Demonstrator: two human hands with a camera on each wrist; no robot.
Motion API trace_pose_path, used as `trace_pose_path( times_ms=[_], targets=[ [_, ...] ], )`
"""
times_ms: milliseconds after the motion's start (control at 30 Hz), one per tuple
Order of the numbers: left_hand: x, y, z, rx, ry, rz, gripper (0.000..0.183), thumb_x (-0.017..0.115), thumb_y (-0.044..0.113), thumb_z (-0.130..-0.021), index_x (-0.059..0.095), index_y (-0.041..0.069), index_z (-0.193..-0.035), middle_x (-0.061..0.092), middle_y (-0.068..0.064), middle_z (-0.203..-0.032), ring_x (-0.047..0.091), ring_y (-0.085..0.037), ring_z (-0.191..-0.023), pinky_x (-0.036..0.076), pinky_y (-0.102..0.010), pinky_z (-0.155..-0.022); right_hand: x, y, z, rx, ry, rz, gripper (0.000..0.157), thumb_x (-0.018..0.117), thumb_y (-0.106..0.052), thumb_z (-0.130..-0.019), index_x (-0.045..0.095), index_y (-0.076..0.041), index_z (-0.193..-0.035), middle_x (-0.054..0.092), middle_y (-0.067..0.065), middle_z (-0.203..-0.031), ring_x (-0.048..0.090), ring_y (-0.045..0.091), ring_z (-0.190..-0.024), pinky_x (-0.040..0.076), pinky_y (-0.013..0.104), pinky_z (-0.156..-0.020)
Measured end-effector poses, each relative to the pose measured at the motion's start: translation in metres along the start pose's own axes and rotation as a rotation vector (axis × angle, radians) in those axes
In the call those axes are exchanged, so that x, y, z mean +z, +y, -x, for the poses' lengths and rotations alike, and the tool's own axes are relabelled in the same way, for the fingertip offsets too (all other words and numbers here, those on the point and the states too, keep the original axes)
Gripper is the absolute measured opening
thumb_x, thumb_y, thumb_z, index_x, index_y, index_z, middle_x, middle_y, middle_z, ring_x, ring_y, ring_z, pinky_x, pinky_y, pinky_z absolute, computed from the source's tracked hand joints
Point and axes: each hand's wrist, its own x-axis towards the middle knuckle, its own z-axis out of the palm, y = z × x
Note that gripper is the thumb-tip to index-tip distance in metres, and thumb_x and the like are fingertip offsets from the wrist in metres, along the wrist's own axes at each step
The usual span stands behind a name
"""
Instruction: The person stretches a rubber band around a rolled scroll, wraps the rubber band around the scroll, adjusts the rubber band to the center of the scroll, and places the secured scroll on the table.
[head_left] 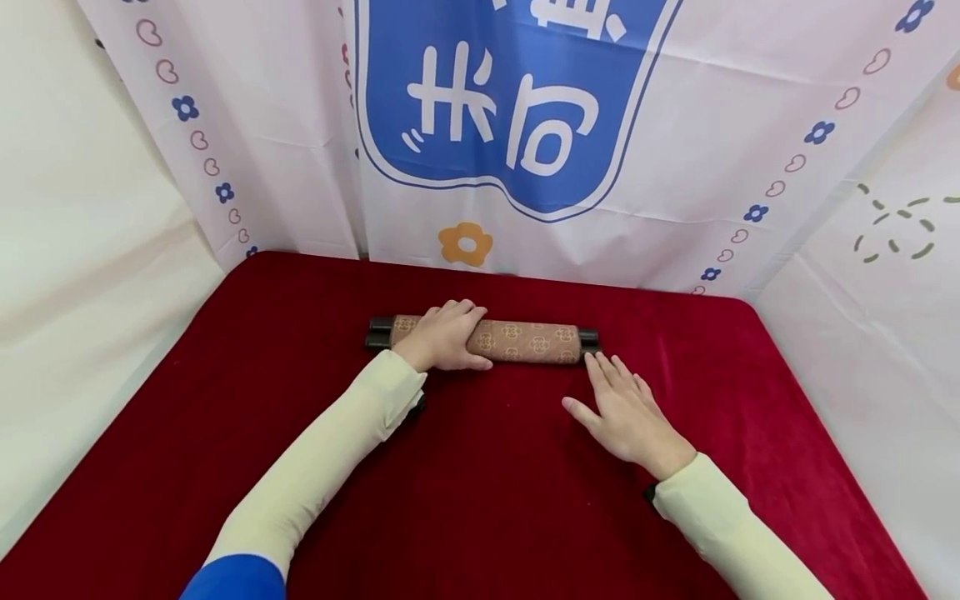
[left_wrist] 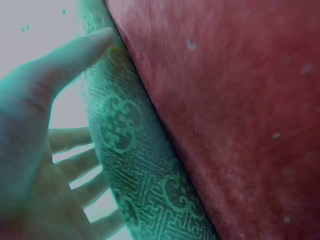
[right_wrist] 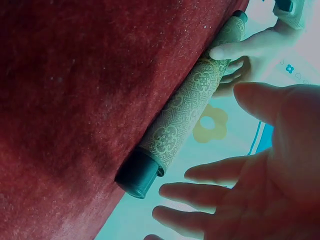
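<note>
A rolled scroll (head_left: 525, 342) covered in brown brocade with pale flower patterns lies crosswise on the red cloth. Black rod ends (head_left: 380, 333) stick out at both sides, in pairs. My left hand (head_left: 444, 337) grips the scroll left of its middle, thumb on the near side and fingers over the far side. In the left wrist view the thumb touches the brocade (left_wrist: 120, 125). Beside the scroll's right end is my right hand (head_left: 626, 408), fingers spread and holding nothing. From the right wrist, the black end (right_wrist: 137, 172) shows close to those fingertips, apart from them.
The scroll lies toward the back of a table with a red velvet cover (head_left: 480, 483). Behind it hangs a white printed curtain (head_left: 675, 167) with a blue sign. Pale cloth walls (head_left: 82, 250) stand on the left and right.
</note>
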Motion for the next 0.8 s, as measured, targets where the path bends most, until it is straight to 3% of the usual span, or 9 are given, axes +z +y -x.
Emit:
trace_pose_path(
  times_ms=[167, 333, 600, 800],
  targets=[
    [0.0, 0.006, 0.02, -0.004, 0.052, -0.025, 0.094, 0.063, 0.062, -0.099, 0.029, 0.006, -0.166, 0.038, -0.015, -0.168, 0.036, -0.036, -0.156, 0.03, -0.059, -0.126, 0.0, 0.002, -0.003, -0.005, 0.025, 0.019, 0.086, 0.051, -0.052, -0.108, 0.017, 0.001, -0.167, 0.02, 0.026, -0.174, 0.013, 0.05, -0.162, 0.012, 0.072, -0.126],
    [-0.001, 0.005, 0.041, -0.037, 0.091, -0.02, 0.093, 0.055, 0.066, -0.101, 0.027, 0.008, -0.167, 0.031, -0.015, -0.173, 0.031, -0.037, -0.159, 0.023, -0.063, -0.128, 0.0, 0.007, -0.008, 0.004, 0.034, 0.04, 0.088, 0.05, -0.054, -0.108, 0.014, -0.001, -0.168, 0.018, 0.024, -0.175, 0.009, 0.048, -0.163, 0.009, 0.072, -0.127],
    [0.0, -0.009, 0.074, -0.118, 0.188, -0.004, 0.091, 0.055, 0.066, -0.1, 0.028, 0.011, -0.168, 0.025, -0.018, -0.175, 0.026, -0.041, -0.16, 0.02, -0.07, -0.126, 0.0, 0.016, -0.012, 0.007, 0.039, 0.056, 0.09, 0.051, -0.056, -0.107, 0.013, -0.003, -0.169, 0.016, 0.024, -0.175, 0.006, 0.049, -0.163, 0.005, 0.074, -0.125],
    [0.005, -0.024, 0.097, -0.178, 0.197, 0.012, 0.096, 0.054, 0.071, -0.098, 0.024, 0.013, -0.169, 0.018, -0.018, -0.176, 0.018, -0.041, -0.163, 0.012, -0.073, -0.126, 0.0, 0.023, -0.012, 0.009, 0.055, 0.079, 0.092, 0.051, -0.058, -0.106, 0.013, -0.004, -0.169, 0.016, 0.025, -0.175, 0.007, 0.05, -0.162, 0.004, 0.075, -0.124]
  ],
)
